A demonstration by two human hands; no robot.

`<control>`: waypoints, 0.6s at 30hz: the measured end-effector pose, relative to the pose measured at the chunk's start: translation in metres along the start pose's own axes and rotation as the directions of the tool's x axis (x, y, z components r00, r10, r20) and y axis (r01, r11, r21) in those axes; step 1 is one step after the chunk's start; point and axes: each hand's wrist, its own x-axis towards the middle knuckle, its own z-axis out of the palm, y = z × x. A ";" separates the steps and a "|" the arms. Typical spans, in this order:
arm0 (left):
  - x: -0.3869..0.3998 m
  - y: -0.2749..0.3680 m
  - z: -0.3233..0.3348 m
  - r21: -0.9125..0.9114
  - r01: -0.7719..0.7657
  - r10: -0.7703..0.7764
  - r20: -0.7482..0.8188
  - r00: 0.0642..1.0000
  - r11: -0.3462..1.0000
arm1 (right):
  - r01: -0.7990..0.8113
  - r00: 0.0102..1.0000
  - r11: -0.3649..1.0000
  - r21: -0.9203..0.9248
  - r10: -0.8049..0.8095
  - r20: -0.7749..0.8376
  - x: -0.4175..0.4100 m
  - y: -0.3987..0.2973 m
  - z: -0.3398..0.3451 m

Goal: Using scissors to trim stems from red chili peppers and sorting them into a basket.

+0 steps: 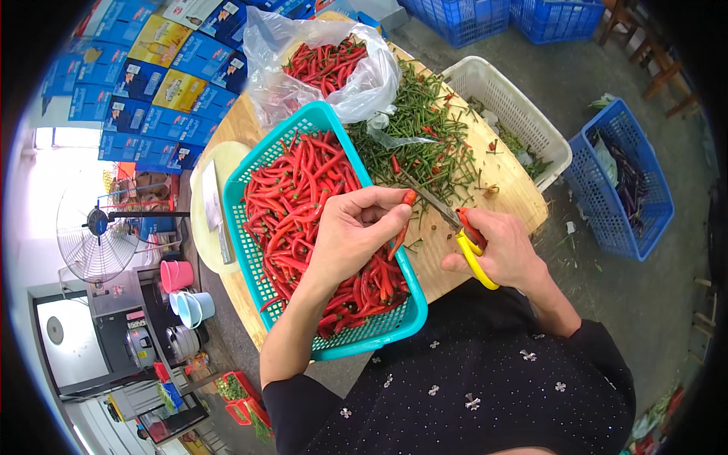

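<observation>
Between thumb and forefinger, my left hand (pixel 358 230) pinches a red chili pepper (pixel 400 240) above the right rim of a teal plastic basket (pixel 418 287). Red chilies (pixel 307 187) fill much of that basket. My right hand (pixel 503 244) grips scissors (pixel 471 253) with yellow and red handles. Their blades point up and left, close to the top of the held chili. Beyond the blades lies a heap of cut green chili stems (pixel 424 122). A clear plastic bag (pixel 375 74) with more red chilies (pixel 330 62) stands at the far side of the table.
Left of the basket, a cleaver (pixel 213 199) rests on a round cutting board (pixel 239 156) on the wooden table (pixel 520 207). A white crate (pixel 546 136) adjoins the table's right edge. Farther right stands a blue crate (pixel 660 210) holding eggplants (pixel 625 190). A fan (pixel 98 227) is at left.
</observation>
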 end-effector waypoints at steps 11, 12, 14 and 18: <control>0.002 0.000 -0.003 0.001 0.031 -0.031 0.067 0.997 1.000 | 0.015 0.997 0.999 0.048 -0.012 -0.072 -0.004 0.015 0.013; 0.003 0.002 -0.003 -0.020 0.038 -0.036 0.084 0.996 0.999 | 0.017 0.995 0.996 0.084 -0.009 -0.096 -0.004 0.016 0.016; 0.003 0.002 -0.003 -0.047 0.048 -0.045 0.071 0.996 0.998 | -0.041 0.994 0.986 0.159 0.057 -0.098 -0.006 0.020 0.020; 0.003 0.004 -0.005 -0.223 0.081 -0.081 0.009 0.997 0.972 | -0.142 0.978 0.942 0.304 0.180 -0.103 -0.010 0.023 0.021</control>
